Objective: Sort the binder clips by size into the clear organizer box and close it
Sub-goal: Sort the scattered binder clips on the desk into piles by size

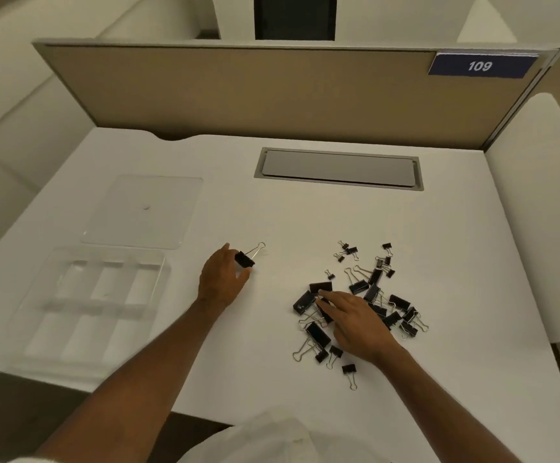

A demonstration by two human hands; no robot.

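A heap of black binder clips (372, 295) of several sizes lies on the white desk, right of centre. My left hand (220, 279) holds one medium black clip (245, 259) between thumb and fingers, its wire handles pointing up and right, just above the desk. My right hand (355, 320) rests flat on the heap, fingertips touching the large clips at its left side. The clear organizer box (81, 305) sits open at the left with all its compartments empty. Its clear lid (144, 212) lies flat behind it.
A grey cable hatch (338, 168) is set into the desk at the back. A tan partition (255, 91) with a "109" tag (480, 65) walls off the far edge. A white side panel (539, 212) stands at the right.
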